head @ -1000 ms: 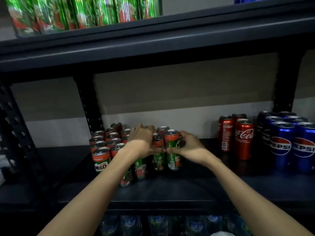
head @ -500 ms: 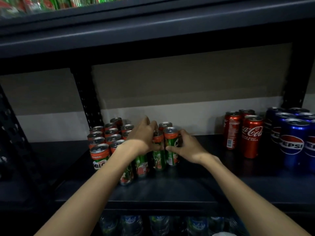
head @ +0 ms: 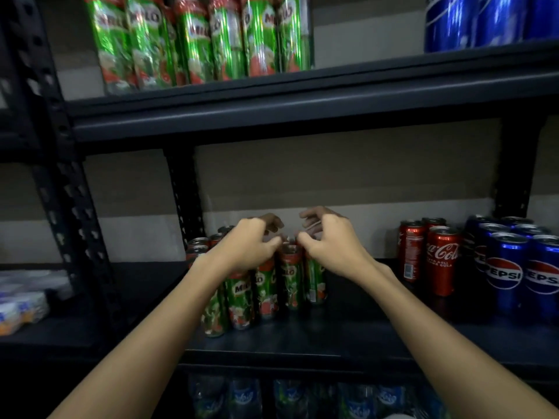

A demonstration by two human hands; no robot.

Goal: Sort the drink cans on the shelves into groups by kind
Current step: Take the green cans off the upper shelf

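A cluster of several green Milo cans (head: 266, 291) stands on the middle shelf (head: 302, 343), left of centre. My left hand (head: 248, 246) and my right hand (head: 329, 243) hover just over the can tops, fingers curled and spread, with nothing in either; the fingertips nearly meet above the front cans and hide several tops. To the right stand red Coca-Cola cans (head: 440, 261), then blue Pepsi cans (head: 508, 273). On the top shelf there is a row of tall Milo cans (head: 196, 40) and more blue Pepsi cans (head: 472, 19).
A black perforated upright (head: 184, 201) rises right behind the Milo cluster, and a thicker one (head: 60, 176) stands at the left. Wrapped packs (head: 21, 303) lie on the neighbouring shelf at the left. Water bottles (head: 290, 397) fill the shelf below.
Both hands have come off the front Milo cans they were gripping and risen above the tops. The camera has tilted up, bringing the top shelf into view.
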